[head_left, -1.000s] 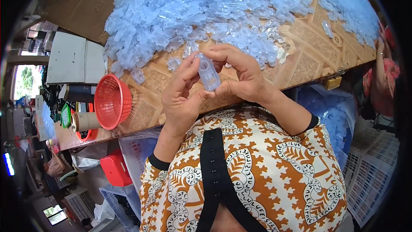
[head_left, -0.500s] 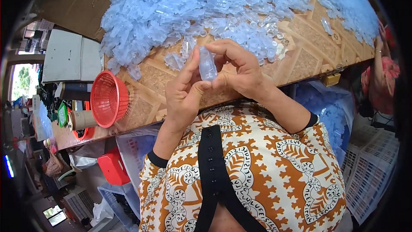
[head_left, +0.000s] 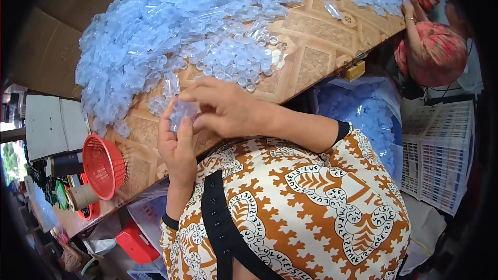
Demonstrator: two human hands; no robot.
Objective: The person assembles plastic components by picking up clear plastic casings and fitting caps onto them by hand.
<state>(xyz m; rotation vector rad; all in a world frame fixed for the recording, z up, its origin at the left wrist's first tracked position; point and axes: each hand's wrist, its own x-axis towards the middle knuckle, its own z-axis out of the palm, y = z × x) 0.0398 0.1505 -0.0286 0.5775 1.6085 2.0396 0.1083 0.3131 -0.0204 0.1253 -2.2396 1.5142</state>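
Observation:
A short, clear plastic tube [head_left: 181,112] with a bluish tint is between my two hands, over the table's near edge. My left hand [head_left: 176,150] is closed round it, fingers behind and thumb on the front. From the right, my right hand [head_left: 228,108] pinches the same tube near its upper end, covering part of it. Beyond my fingers lies another clear tube [head_left: 171,84]. Many small round clear caps [head_left: 231,62] are spread a little farther off, in front of a large heap of clear plastic pieces [head_left: 171,15].
A red plastic basket [head_left: 104,168] stands at the table's left edge, beside a cardboard roll [head_left: 82,197]. Below the table on the right is a lined bin of bluish pieces [head_left: 358,119], near stacked white crates [head_left: 438,150]. Another person's hand [head_left: 410,8] reaches the heap at far right.
My view has swung to the right, so the scene sits farther left. The tube, upright between both hands before, is now tilted, with my right hand's fingers drawn over its upper end.

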